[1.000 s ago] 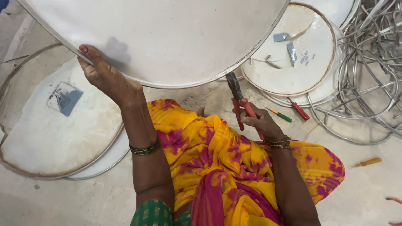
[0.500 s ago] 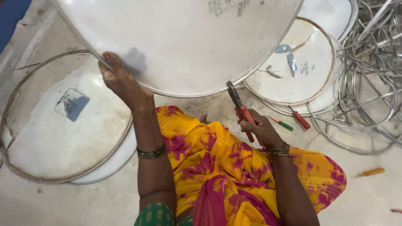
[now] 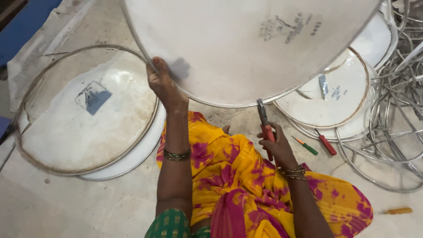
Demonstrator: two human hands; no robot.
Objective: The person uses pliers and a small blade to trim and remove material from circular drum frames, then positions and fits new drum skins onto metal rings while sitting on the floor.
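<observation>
A large white round disc with a metal rim [image 3: 229, 48] is held up in front of me, filling the top of the view. My left hand [image 3: 164, 84] grips its lower left edge. My right hand [image 3: 276, 143] holds red-handled pliers [image 3: 265, 125], whose jaws touch the disc's lower rim. I sit on the floor in yellow and pink cloth [image 3: 246, 180], with bangles on both wrists.
A stack of similar white discs with a metal ring [image 3: 83, 123] lies at the left. More discs [image 3: 335, 97] lie at the right, beside a heap of bent metal rings [image 3: 396, 119]. A red screwdriver [image 3: 326, 142], a green one [image 3: 305, 145] and an orange one [image 3: 398, 210] lie on the floor.
The disc has moved right and down in the view. My left hand has slid along its edge, and the pliers have come up against the lower rim.
</observation>
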